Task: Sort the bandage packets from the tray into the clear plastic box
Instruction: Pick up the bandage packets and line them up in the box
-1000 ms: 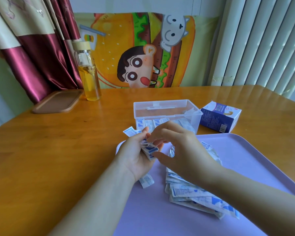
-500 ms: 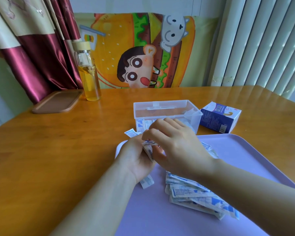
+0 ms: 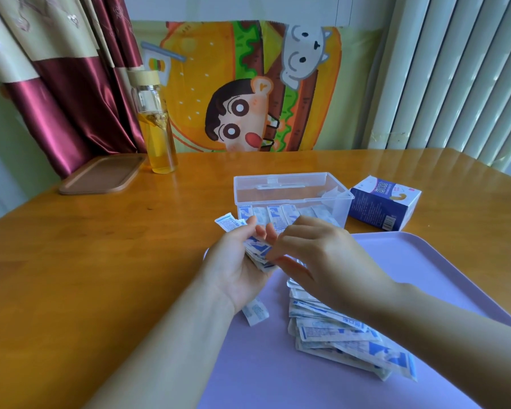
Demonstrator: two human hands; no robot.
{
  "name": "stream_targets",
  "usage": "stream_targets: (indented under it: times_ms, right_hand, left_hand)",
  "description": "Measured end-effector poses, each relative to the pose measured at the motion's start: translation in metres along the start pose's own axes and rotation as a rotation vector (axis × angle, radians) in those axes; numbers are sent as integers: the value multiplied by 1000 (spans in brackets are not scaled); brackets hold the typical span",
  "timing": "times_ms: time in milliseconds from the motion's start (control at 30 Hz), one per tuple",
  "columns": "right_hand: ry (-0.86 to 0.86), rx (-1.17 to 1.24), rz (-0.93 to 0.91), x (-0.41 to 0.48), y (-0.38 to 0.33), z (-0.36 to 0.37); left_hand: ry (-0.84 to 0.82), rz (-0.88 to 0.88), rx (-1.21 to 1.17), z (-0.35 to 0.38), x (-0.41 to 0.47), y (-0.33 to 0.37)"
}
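Print on the blue carton [image 3: 381,208] and bandage packets [image 3: 351,343] is too blurred to read.

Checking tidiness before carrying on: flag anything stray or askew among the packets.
One stray packet lies alone on the tray, apart from the pile, partly under the left wrist. A second packet sticks out sideways from the bunch in the left hand. The pile is fanned unevenly.
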State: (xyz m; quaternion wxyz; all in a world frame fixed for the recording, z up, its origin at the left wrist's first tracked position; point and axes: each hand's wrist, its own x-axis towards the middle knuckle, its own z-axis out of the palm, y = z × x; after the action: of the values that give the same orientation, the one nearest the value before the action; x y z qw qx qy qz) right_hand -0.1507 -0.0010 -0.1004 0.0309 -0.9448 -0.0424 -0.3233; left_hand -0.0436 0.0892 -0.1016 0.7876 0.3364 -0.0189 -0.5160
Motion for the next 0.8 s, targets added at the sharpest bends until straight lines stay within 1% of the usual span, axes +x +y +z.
stream_targets:
  times_ms: [133,233,333,400,467,600,667,800]
  right_hand:
    - [-98,92,24,1,-3,-3]
    - [-162,108,31,6,0,-8]
    - [-151,44,14,8,-4,-12]
    - [-143,37,-3,9,-7,-14]
    - [-160,26,-7,9,-8,-15]
    - [-144,-47,-10,9,-8,-13]
    - [-119,-35,-17,9,-7,-11]
    - [-111,26,-1,11,-4,-14]
  left_hand:
    - [13,7,72,3,-2,-3]
    - [23,102,121,6,-3,-5]
    - [-26,224,199,7,-5,-6]
    - [-47,263,246,8,-8,-4]
    - [-55,260,291,8,-11,-3]
    - [-26,240,267,9,-13,-4]
    - [-10,226,238,10,-13,-5]
    - [-54,143,137,8,-10,-4]
